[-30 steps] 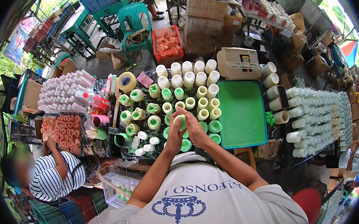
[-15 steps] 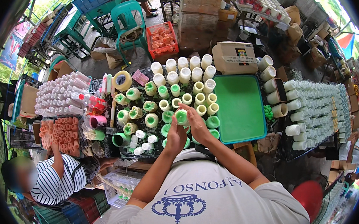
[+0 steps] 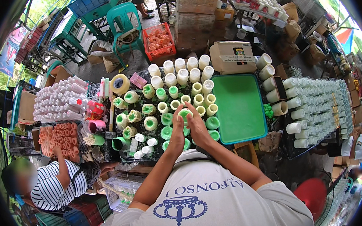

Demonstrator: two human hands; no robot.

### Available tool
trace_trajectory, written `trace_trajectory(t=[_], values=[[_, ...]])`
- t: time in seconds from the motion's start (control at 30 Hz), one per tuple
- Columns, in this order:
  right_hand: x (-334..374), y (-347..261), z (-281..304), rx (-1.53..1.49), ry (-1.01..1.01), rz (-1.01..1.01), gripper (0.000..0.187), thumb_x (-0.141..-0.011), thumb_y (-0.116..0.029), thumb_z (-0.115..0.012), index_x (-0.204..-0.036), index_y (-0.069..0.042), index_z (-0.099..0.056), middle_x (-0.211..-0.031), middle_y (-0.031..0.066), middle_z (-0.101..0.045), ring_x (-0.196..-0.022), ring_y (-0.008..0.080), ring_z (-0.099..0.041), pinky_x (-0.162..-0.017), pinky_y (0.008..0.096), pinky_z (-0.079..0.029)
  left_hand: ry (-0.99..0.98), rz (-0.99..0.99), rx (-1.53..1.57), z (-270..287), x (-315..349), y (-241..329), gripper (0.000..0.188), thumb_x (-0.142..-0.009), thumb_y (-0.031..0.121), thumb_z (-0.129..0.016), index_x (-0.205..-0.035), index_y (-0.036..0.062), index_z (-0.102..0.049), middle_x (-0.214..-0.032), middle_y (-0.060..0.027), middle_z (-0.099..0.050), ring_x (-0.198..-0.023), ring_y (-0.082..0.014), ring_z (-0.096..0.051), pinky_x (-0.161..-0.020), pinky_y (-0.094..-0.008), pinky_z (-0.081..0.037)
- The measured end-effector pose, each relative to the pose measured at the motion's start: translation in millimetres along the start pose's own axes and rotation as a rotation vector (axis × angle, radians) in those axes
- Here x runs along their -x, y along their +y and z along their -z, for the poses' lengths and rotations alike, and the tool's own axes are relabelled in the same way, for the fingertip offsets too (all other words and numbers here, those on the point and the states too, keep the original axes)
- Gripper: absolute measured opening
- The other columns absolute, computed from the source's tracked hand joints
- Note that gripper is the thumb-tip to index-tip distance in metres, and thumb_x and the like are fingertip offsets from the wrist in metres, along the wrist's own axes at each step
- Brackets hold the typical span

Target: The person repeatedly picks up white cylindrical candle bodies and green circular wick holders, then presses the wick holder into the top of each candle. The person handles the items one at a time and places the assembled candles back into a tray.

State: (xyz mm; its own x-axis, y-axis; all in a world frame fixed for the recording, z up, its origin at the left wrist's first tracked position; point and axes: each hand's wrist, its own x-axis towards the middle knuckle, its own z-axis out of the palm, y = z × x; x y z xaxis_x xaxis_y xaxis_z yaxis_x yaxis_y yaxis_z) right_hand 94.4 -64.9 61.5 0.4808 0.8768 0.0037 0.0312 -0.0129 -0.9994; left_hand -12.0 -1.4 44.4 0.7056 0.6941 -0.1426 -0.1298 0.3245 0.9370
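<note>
Between my two palms is a small cylindrical mould with a waxy green top [image 3: 185,113]. My left hand [image 3: 177,130] presses on its left side, and my right hand [image 3: 198,128] closes on it from the right. The palms hide most of its side, and only the green top shows between the fingers. Green cylinders [image 3: 212,122] stand close by on both sides of my hands. Just beyond my fingertips are pale yellow hollow moulds [image 3: 198,99]. To the left are moulds with green, ragged tops [image 3: 150,123].
A green-filled tray [image 3: 239,108] lies to the right, with a cardboard box [image 3: 233,58] behind it. White cylinders [image 3: 182,76] stand in rows at the back. A tape roll [image 3: 119,84] and red bottle [image 3: 93,107] sit left. Another person in stripes [image 3: 55,184] works at far left.
My hands have drawn closer together around the mould, so less of its side shows. The whole view has shifted slightly.
</note>
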Motion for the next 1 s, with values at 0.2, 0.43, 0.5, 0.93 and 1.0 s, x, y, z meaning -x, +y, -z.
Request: trace_trajectory(t=[0.2,0.43,0.5,0.93,1.0], values=[[-3.3,-6.6,13.3,-0.125,-0.156,-0.089,0.069,-0.113,-0.05,-0.028,-0.168,-0.009,-0.02,-0.17,0.0123,-0.03,-0.146,0.0272,-0.04,-0.109,0.0358,-0.043,0.008,0.162,0.017,-3.4,7.5,20.0,0.071,-0.109,0.067,-0.03,-0.162,0.0203,-0.033,-0.157,-0.0042,-0.041,-0.137,-0.02,-0.047,-0.111,-0.041,-0.038],[-5.4,-12.3,19.2,-0.141,-0.185,-0.065,0.067,-0.114,-0.047,-0.027,-0.166,-0.005,-0.023,-0.162,0.0162,-0.04,-0.146,0.0269,-0.042,-0.116,0.0381,-0.038,-0.046,0.114,0.082,1.7,1.8,26.3,0.074,-0.107,0.07,-0.029,-0.166,0.0237,-0.029,-0.16,-0.0033,-0.041,-0.138,-0.0195,-0.047,-0.111,-0.0418,-0.037],[-1.9,-16.7,15.0,-0.314,-0.121,-0.113,0.068,-0.114,-0.045,-0.033,-0.165,-0.001,-0.024,-0.161,0.0198,-0.04,-0.146,0.0304,-0.043,-0.118,0.0392,-0.037,-0.052,0.103,0.023,1.7,-0.8,25.2,0.075,-0.107,0.071,-0.028,-0.166,0.0257,-0.028,-0.165,-0.004,-0.032,-0.144,-0.0224,-0.041,-0.113,-0.0448,-0.035],[-10.2,-7.2,18.3,-0.208,-0.099,0.01,0.06,-0.115,-0.041,-0.03,-0.166,-0.008,-0.027,-0.161,0.0199,-0.04,-0.142,0.03,-0.047,-0.114,0.0386,-0.043,-0.022,0.173,-0.017,-5.2,-0.7,20.6,0.065,-0.111,0.06,-0.024,-0.168,0.0287,-0.023,-0.165,-0.0067,-0.031,-0.145,-0.0256,-0.042,-0.099,-0.0461,-0.052],[-10.5,-8.2,17.1,-0.122,-0.081,0.065,0.058,-0.116,-0.037,-0.029,-0.163,-0.004,-0.032,-0.156,0.0201,-0.046,-0.139,0.0283,-0.05,-0.113,0.0367,-0.044,0.013,0.181,0.025,-8.3,2.0,26.9,0.062,-0.112,0.057,-0.024,-0.167,0.0277,-0.027,-0.16,-0.0065,-0.041,-0.141,-0.0239,-0.047,-0.096,-0.0437,-0.054]])
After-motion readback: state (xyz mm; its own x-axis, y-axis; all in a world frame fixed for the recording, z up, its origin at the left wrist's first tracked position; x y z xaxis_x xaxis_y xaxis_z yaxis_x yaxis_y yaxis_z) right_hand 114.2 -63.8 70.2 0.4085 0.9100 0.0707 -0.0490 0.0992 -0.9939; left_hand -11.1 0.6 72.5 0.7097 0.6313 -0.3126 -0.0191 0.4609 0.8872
